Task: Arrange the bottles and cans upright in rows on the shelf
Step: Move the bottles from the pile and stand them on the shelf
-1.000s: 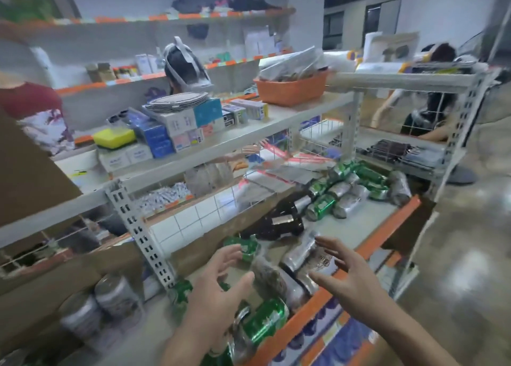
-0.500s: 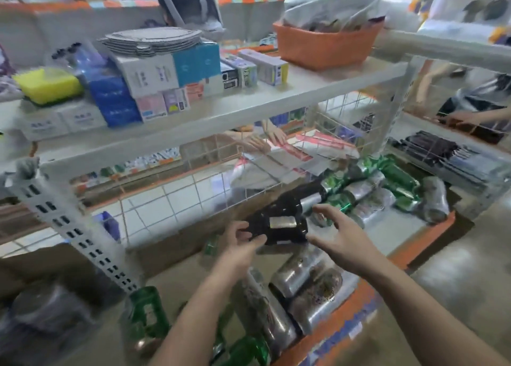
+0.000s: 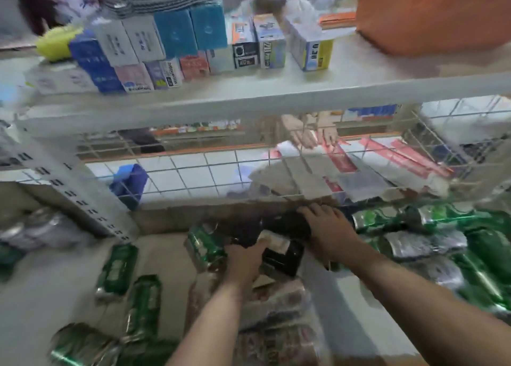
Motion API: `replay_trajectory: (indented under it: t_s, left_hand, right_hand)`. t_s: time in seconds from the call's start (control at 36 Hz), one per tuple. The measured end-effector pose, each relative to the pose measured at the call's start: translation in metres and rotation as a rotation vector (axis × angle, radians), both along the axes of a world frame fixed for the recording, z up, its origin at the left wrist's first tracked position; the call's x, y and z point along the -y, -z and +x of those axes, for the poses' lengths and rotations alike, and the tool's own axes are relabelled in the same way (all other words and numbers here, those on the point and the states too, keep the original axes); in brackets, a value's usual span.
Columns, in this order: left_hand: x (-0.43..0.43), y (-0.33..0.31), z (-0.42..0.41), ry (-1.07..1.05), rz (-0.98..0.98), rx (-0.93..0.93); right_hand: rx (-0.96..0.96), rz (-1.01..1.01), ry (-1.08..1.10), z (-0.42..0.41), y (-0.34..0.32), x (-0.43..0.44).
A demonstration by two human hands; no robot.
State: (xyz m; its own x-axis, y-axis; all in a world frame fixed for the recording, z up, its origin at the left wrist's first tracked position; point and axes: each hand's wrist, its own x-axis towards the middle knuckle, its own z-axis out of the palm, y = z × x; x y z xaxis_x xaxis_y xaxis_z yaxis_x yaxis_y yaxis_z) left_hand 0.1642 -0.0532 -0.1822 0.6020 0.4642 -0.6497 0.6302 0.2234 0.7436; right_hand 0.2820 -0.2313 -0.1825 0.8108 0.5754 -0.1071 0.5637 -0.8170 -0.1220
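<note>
Two dark bottles lie on their sides at the back of the lower shelf (image 3: 55,296). My left hand (image 3: 244,257) grips the nearer dark bottle (image 3: 282,250) by its labelled body. My right hand (image 3: 329,232) rests over the farther dark bottle (image 3: 284,221), fingers curled on it. Green cans (image 3: 117,267) lie flat to the left of my hands, and several green and silver cans (image 3: 425,244) lie in a pile to the right. Silver and brown cans (image 3: 279,304) lie under my forearms. The view is blurred.
A white upper shelf (image 3: 249,97) just above carries small boxes (image 3: 177,33) and an orange basket (image 3: 431,19). A wire grid (image 3: 193,172) backs the lower shelf; another person's hands (image 3: 309,136) show behind it. A perforated upright (image 3: 69,183) stands at left.
The camera has moved in closer and lower toward the lower shelf. Both hands went from hovering open over the cans to closing on the two dark bottles at the back.
</note>
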Motion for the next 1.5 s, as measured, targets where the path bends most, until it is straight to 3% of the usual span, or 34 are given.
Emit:
replay_trajectory:
  t_s: [0.11,0.28,0.42,0.58,0.69,0.89,1.06,1.14,1.31,1.36,1.5]
  left_hand:
    - [0.012,0.017,0.014,-0.166,-0.146,0.009]
    - [0.014,0.048,0.037,-0.345,-0.114,0.074]
    - [0.024,0.024,0.04,-0.378,0.021,0.07]
    - [0.03,0.005,0.031,-0.288,0.224,0.272]
    - [0.03,-0.007,0.025,-0.186,0.353,0.409]
    - [0.032,-0.013,0.022,-0.064,0.512,0.491]
    - [0.03,-0.028,0.027,-0.025,0.46,0.512]
    - [0.026,-0.046,0.025,-0.006,0.451,0.535]
    - [0.021,-0.09,0.009,-0.078,0.468,0.661]
    - [0.02,-0.102,-0.003,-0.123,0.465,0.718]
    - [0.013,-0.123,-0.032,-0.266,0.4,0.834]
  right_hand:
    - [0.081,-0.095,-0.057,0.005,0.012,0.001]
    - [0.097,-0.154,-0.023,0.007,0.006,-0.02]
    - [0.117,-0.201,-0.03,0.007,0.001,-0.025]
    - [0.056,-0.187,-0.071,0.016,0.0,-0.014]
    - [0.087,-0.033,-0.041,0.025,0.001,-0.004]
    - [-0.151,0.383,-0.012,0.029,-0.012,0.019]
    - [-0.307,0.746,0.076,0.019,-0.013,0.026]
    - [-0.405,1.022,0.133,0.008,-0.021,0.022]
    - [-0.343,1.47,0.179,-0.02,-0.087,0.01]
    - [-0.333,1.543,0.148,-0.026,-0.11,0.011]
    - [-0.6,1.492,0.213,-0.042,-0.117,-0.006]
